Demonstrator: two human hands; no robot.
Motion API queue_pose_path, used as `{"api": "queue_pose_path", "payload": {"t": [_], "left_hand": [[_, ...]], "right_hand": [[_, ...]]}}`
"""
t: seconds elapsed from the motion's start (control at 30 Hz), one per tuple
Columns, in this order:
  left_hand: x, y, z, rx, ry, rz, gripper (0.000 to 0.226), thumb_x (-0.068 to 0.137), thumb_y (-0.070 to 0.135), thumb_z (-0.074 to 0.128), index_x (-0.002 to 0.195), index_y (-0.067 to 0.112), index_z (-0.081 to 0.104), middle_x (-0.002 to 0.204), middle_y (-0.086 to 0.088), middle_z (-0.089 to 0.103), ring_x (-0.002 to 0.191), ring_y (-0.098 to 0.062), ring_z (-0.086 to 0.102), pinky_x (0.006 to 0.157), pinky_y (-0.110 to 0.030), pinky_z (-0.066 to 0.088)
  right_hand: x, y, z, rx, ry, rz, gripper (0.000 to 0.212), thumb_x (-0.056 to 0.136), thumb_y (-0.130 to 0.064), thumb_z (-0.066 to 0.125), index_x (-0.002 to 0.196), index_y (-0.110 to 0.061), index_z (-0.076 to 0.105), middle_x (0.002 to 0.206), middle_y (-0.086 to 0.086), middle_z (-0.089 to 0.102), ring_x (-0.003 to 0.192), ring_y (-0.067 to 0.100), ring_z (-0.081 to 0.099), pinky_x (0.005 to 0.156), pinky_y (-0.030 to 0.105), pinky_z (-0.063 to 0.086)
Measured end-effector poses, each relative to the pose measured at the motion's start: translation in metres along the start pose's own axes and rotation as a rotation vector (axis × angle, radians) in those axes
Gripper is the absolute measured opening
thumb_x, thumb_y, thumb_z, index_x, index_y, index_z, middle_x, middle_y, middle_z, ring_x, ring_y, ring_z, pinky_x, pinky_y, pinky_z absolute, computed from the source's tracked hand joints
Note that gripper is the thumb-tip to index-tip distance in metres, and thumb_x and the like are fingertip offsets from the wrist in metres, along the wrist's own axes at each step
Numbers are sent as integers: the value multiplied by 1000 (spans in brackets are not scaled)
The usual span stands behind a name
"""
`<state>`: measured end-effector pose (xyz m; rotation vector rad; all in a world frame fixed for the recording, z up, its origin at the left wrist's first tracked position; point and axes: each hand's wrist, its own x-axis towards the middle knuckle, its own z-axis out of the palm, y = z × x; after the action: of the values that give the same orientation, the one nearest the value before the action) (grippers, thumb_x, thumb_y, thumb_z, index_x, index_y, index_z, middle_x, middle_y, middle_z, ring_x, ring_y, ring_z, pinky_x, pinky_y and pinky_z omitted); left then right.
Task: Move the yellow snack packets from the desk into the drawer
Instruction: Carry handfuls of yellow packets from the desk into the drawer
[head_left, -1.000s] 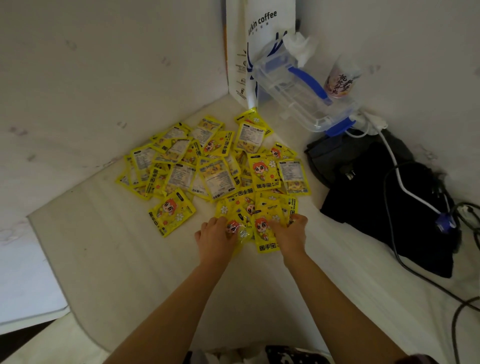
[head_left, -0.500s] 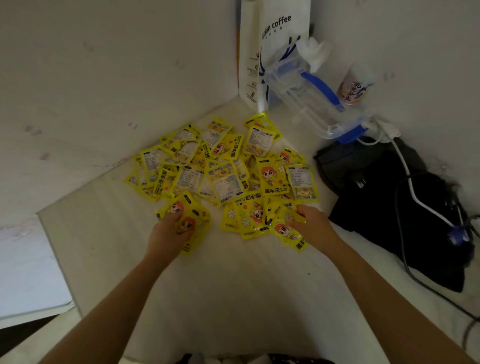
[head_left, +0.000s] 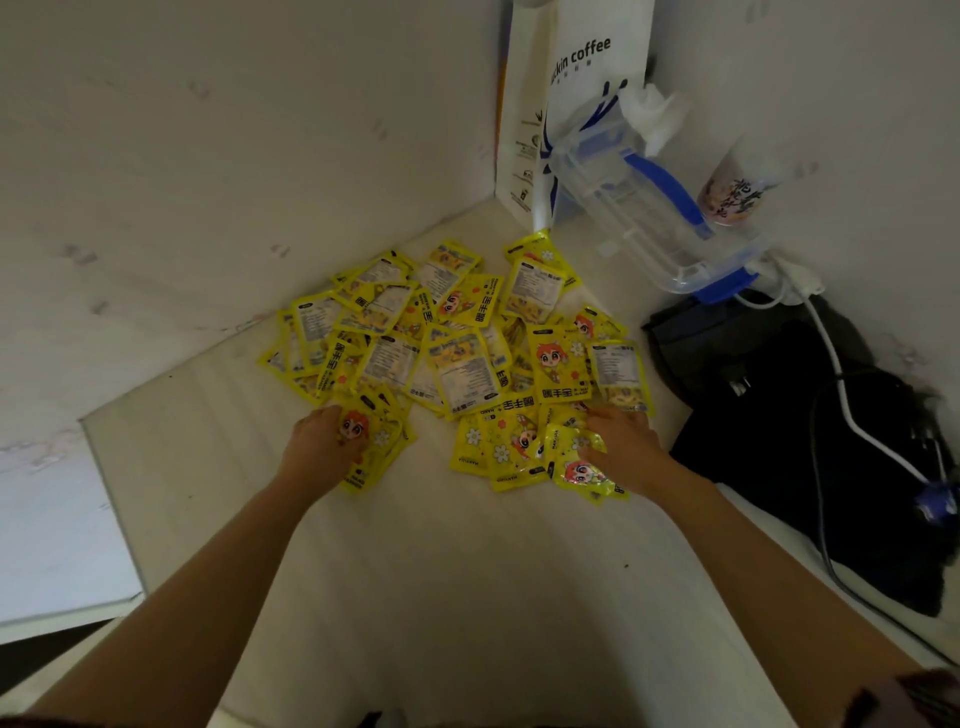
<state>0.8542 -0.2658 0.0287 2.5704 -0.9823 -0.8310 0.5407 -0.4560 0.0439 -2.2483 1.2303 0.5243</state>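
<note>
Right, your packets (head_left: 457, 343) sit in a loose heap on the desk (head_left: 467, 597), pushed toward the back corner where the two walls meet. They're small flat pouches, bright yellow, glossy. Some lie face up w/ a cartoon figure w/ orange hair, white flowers and black lettering; others lie face down, showing a pale label panel of fine print. Many overlap, edges pointing every way.

Your left hand (head_left: 324, 449) is at the heap's near-left edge, fingers curled round a small bunch of packets; one cartoon face shows just beside the knuckles and more yellow sticks out below the hand. Your right hand (head_left: 626, 444) is at the near-right edge, fingers bent over crumpled packets, gripping them; a few more lie flat just left of it. Both forearms reach in from the bottom of the view.

Behind the heap a white coffee bag (head_left: 576, 104) stands in the corner. Beside it a clear box (head_left: 639, 208) w/ a blue handle leans tilted, and a printed cup (head_left: 737, 192) is near the right wall. A black cloth (head_left: 831, 493) lies right of the heap, w/ a white cable (head_left: 852, 415) across it.

No drawer in view.
</note>
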Motion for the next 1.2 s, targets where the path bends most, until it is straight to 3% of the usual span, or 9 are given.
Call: {"api": "queue_pose_path", "payload": {"t": [0.13,0.33,0.5,0.63,0.7,0.8,0.9,1.07,1.2], "left_hand": [[-6,2,1,37,24,-20,39,79,27,74,105,2,58,116,-20,52,103,-39,55,84,-44,47],[-27,7,6,-107,58,-36,38,78,22,77,103,0,59,104,-18,54,92,-32,55,73,-31,36],[-52,8,16,-317,8,-93,28,77,21,78,91,7,58,89,-12,65,83,-31,62,68,-38,49],[-79,12,27,-471,19,-148,24,80,20,75,91,7,59,85,-10,67,79,-28,64,71,-43,53],[-93,14,35,-553,27,-173,21,81,20,74,92,10,60,87,-8,68,80,-27,65,70,-41,54],[-113,16,48,-645,33,-214,18,81,18,73,93,11,61,88,-8,69,83,-26,67,70,-39,54],[-132,17,61,-762,40,-254,17,80,17,75,91,14,62,89,-11,71,85,-30,69,74,-45,57],[-157,21,76,-925,38,-295,15,82,15,73,93,17,63,95,-13,71,88,-32,70,81,-55,56],[-166,25,75,-955,1,-256,12,84,13,70,92,17,61,93,-12,71,82,-26,70,76,-47,57]], "right_hand": [[-7,-4,-3,-9,-14,70,40,94,-38,51,131,-25,51,149,4,33,135,36,26,107,50,28],[-16,-3,-1,119,-34,48,45,95,-35,51,138,-24,43,143,9,38,133,29,34,107,54,29],[-25,9,9,296,-36,78,37,85,-43,59,113,-19,59,120,9,56,113,30,54,99,55,41],[-44,11,15,426,-8,87,33,73,-57,55,94,-32,57,107,-4,65,106,25,59,98,55,41],[-53,13,22,498,18,78,32,75,-55,57,89,-26,57,96,-5,66,97,22,62,93,52,46],[-74,8,28,589,62,47,21,87,-38,63,102,-23,59,105,0,67,100,22,63,89,44,51],[-95,6,37,722,88,32,29,89,-32,63,116,-21,58,118,2,65,112,20,59,94,41,49],[-128,2,61,958,144,107,26,89,-32,64,114,-29,59,112,-4,68,103,18,66,92,48,53],[-150,-6,82,1072,217,175,26,90,-31,63,115,-32,56,117,-1,67,108,21,64,94,49,52]]}}
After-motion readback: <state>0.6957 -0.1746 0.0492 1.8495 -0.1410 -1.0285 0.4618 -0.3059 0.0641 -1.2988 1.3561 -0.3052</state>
